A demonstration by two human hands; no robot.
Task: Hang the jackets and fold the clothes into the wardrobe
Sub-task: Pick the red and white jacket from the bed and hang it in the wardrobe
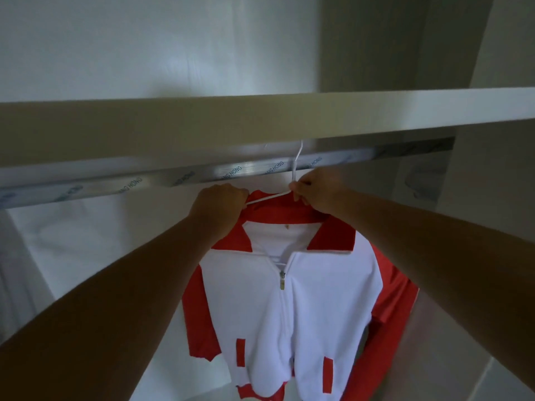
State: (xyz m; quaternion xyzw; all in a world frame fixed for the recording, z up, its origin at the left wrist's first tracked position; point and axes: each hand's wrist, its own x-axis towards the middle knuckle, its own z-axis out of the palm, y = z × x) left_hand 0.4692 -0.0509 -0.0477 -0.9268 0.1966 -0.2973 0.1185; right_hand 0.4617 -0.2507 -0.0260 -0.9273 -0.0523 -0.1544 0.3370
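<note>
A white jacket [289, 314] with red collar, sleeves and pocket trims hangs zipped on a thin white hanger [295, 166]. The hanger's hook reaches up in front of the silver wardrobe rail [202, 176], its tip hidden behind the shelf edge. My left hand [220, 202] grips the hanger's left arm and the red collar at the shoulder. My right hand [315, 192] pinches the hanger at the base of its hook, just below the rail.
A thick white shelf board [260, 123] runs across the view right above the rail. The wardrobe's white back panel [86, 241] lies behind the jacket and a side panel [492, 198] stands at the right. No other garments hang on the rail.
</note>
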